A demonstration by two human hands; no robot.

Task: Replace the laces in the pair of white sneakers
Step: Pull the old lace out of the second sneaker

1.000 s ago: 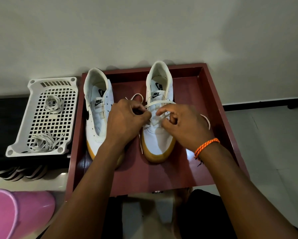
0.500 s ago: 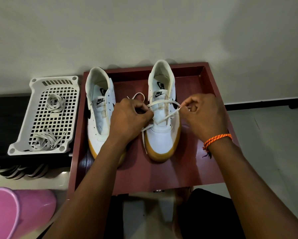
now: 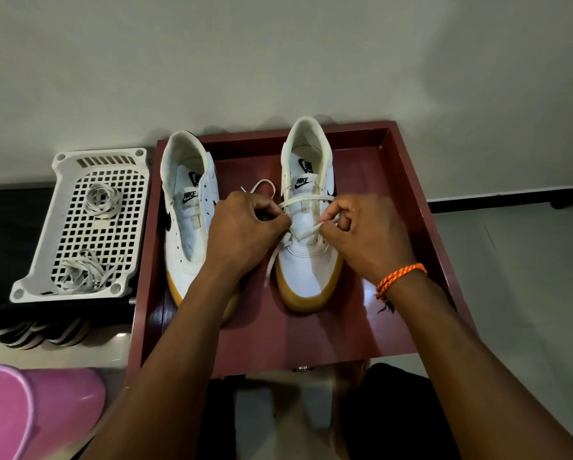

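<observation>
White leather sneakers with gum-coloured soles stand side by side in a dark red tray point(image 3: 408, 180), toes toward the person. The left sneaker point(image 3: 187, 224) sits against the tray's left wall and carries no lace in its visible eyelets. The right sneaker point(image 3: 306, 260) sits near the tray's centre and is partly laced with a cream lace point(image 3: 306, 198): one span crosses the tongue high up, a second runs diagonally below it.

The left hand point(image 3: 245, 227) is closed in a pinch on the lace at the right sneaker's left eyelet row; a loop of the lace rises behind the knuckles and a loose end hangs down beside the shoe. The right hand point(image 3: 366, 234) is closed in a pinch on the diagonal lace end at the right eyelet row. An orange braided band point(image 3: 400, 277) circles the right wrist.

Left of the tray, a white perforated basket point(image 3: 79, 161) holds two bundles of laces: a coiled bundle point(image 3: 102, 200) at the far end and a loose bundle point(image 3: 82, 273) at the near end. A pink container point(image 3: 36, 410) occupies the lower left corner.
</observation>
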